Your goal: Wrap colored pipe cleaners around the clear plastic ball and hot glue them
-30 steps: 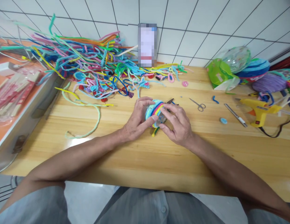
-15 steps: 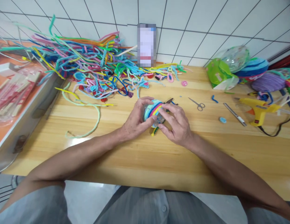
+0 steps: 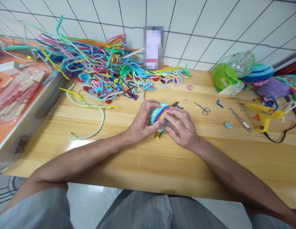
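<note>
Both my hands meet at the middle of the wooden table (image 3: 148, 159) around a small round piece wound from striped pipe cleaners (image 3: 159, 112), in blue, pink and yellow. My left hand (image 3: 141, 122) curls round its left side, thumb pressing its front. My right hand (image 3: 181, 125) grips its right side with fingers closed. A short yellow and green end (image 3: 158, 135) sticks out below the piece. Dark plier tips (image 3: 174, 104) show just behind my right fingers.
A big heap of loose pipe cleaners (image 3: 90, 70) fills the back left. Small scissors (image 3: 203, 108), a craft knife (image 3: 239, 119) and a yellow glue gun (image 3: 263, 116) lie to the right. Finished coils and a green bag (image 3: 224, 79) stand at the back right.
The hands have stayed on the striped piece, turning it slightly between the fingers. The view has shifted a little.
</note>
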`<state>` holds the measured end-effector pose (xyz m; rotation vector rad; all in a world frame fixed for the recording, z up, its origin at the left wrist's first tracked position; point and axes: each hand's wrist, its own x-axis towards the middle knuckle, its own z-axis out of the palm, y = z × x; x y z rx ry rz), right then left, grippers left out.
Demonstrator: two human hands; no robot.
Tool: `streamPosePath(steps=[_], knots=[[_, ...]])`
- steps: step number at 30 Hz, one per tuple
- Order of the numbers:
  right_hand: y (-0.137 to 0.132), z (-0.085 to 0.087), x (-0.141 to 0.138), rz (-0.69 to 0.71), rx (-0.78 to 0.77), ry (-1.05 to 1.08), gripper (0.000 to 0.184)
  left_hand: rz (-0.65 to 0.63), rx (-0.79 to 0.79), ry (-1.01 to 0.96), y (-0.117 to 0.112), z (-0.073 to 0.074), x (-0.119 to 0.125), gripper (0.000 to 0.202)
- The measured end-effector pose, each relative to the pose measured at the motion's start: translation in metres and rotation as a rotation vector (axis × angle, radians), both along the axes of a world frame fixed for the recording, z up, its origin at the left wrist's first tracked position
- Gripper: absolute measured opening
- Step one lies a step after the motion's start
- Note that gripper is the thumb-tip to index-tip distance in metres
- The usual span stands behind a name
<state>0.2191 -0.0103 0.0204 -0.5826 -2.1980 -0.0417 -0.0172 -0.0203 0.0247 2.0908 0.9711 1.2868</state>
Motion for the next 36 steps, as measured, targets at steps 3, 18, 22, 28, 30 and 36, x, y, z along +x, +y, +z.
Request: streamPosePath(steps=[3, 18, 22, 28, 30, 36], knots=[[-0.001, 0.002, 0.001, -0.019, -0.025, 0.001, 0.067, -0.003, 0.018, -0.029, 0.000, -0.002, 0.001, 0.041], [0.001, -0.002, -0.003, -0.038, -0.028, 0.033, 0.079, -0.063, -0.211, -0.330, 0.007, -0.012, 0.002, 0.021], [0.001, -0.002, -0.003, -0.032, -0.028, 0.024, 0.079, -0.017, -0.349, -0.471, 0.017, -0.011, -0.005, 0.032], [-0.001, -0.002, -0.003, -0.027, -0.030, 0.005, 0.082, -0.080, -0.346, -0.223, 0.015, 0.002, -0.005, 0.065], [-0.001, -0.002, -0.004, -0.020, -0.021, 0.011, 0.082, -0.104, -0.319, -0.137, 0.013, 0.006, -0.004, 0.064], [-0.002, 0.000, -0.005, -0.024, -0.044, 0.029, 0.082, -0.099, -0.251, -0.068, 0.008, 0.006, -0.005, 0.054]])
